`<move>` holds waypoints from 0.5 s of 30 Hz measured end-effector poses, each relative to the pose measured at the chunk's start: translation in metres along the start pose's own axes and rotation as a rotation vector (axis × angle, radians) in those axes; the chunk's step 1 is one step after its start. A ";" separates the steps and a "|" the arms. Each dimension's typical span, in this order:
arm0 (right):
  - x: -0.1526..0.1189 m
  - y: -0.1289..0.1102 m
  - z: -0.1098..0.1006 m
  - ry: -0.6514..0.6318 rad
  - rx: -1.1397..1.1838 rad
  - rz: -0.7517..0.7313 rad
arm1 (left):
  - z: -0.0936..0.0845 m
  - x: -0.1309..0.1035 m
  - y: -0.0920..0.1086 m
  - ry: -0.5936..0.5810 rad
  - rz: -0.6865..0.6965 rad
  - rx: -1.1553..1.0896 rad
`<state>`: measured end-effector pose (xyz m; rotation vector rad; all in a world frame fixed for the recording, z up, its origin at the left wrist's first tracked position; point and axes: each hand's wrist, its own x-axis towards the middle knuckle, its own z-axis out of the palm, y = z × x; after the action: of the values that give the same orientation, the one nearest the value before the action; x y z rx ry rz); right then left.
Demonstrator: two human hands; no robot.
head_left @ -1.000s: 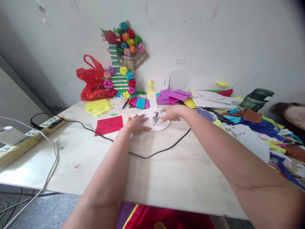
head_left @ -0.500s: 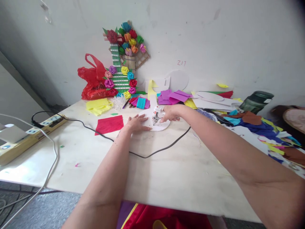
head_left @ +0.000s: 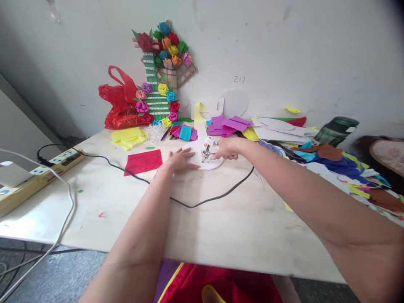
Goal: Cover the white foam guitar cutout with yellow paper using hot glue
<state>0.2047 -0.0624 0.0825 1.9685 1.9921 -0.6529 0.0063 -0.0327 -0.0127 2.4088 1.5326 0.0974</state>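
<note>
A white guitar-shaped cardboard cutout (head_left: pixel 206 164) lies flat on the table, its round body towards me and its neck pointing at the wall. My left hand (head_left: pixel 182 160) rests on the left side of the round part, fingers spread and flat. On the other side, my right hand (head_left: pixel 227 148) is closed round a white hot glue gun (head_left: pixel 208 146), whose front end is down close to the cardboard. The exact tip is too small to make out. A black cord (head_left: pixel 217 198) loops from near my right hand under my left forearm.
Left of my left hand lies red crepe paper (head_left: pixel 143 162). A power strip (head_left: pixel 47 172) sits at the left edge. Behind stand a flower-decorated green guitar (head_left: pixel 158 101) and a red plastic bag (head_left: pixel 121 105). Paper scraps (head_left: pixel 334 168) and a dark bottle (head_left: pixel 336 131) are at right.
The glue gun has tilted a little and shifted slightly over the cardboard. My left hand stays flat in place. The whole view has shifted slightly.
</note>
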 end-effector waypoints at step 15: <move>0.008 -0.003 -0.012 -0.029 -0.127 -0.048 | 0.000 -0.001 0.000 -0.008 -0.018 -0.012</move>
<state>0.2029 -0.0497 0.0892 1.8336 2.0162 -0.5474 0.0063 -0.0335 -0.0126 2.3824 1.5457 0.0929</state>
